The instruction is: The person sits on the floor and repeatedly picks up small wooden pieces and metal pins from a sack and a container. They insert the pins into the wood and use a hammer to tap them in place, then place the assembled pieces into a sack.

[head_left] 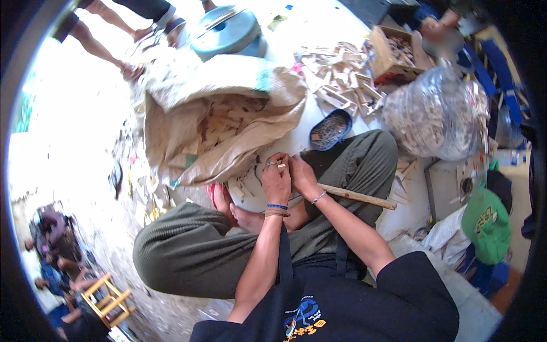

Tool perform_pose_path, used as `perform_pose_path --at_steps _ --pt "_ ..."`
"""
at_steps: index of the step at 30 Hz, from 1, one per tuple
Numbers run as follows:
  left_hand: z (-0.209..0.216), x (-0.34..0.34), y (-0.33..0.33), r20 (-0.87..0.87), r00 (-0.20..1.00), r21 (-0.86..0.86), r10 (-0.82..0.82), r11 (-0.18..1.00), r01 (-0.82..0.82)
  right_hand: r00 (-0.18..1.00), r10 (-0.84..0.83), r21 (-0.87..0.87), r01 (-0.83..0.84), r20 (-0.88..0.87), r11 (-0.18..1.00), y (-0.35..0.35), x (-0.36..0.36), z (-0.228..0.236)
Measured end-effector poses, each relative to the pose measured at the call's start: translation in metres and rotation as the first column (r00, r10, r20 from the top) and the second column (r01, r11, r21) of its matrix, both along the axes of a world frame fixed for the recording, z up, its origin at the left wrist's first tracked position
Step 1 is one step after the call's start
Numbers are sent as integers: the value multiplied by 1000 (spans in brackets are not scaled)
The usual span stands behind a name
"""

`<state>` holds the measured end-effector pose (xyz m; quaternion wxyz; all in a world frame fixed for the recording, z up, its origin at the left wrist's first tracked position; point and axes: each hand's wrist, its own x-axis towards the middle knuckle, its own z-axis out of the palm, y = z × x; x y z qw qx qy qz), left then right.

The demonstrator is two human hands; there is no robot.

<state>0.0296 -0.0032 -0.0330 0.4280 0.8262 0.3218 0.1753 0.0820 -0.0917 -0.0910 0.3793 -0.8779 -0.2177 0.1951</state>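
Note:
Both my hands meet above my crossed legs. My left hand is closed, and a small pale wooden piece shows at its fingers. Right beside it, my right hand has its fingers pinched together against the left one; what they hold is hidden. A round wooden handle sticks out from under my right forearm across my thigh, its other end out of sight. Just beyond my right hand, a blue oval container holds many thin metal nails.
A large woven sack of wood scraps gapes ahead. Loose wooden pieces are heaped near a wooden box and a full clear plastic bag. A green cap lies right; a bluish tub and people's legs are far left.

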Motion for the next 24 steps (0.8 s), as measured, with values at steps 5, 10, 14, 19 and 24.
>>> perform_pose_path --at_steps 5,10,14,19,24 --pt "26 48 -19 128 973 32 -192 981 190 994 -36 320 68 -105 945 -4 -7 -27" --pt "29 80 -24 58 979 -141 -196 969 203 997 61 181 -70 57 981 0 -10 -31" --pt "30 77 2 97 995 -562 6 825 50 990 -87 254 112 -107 961 1 -3 -8" --pt "46 38 41 306 951 -880 38 392 268 838 -116 230 276 -533 933 -2 24 20" --pt "42 16 42 188 982 -868 33 473 151 727 -117 394 492 -677 776 -20 37 37"
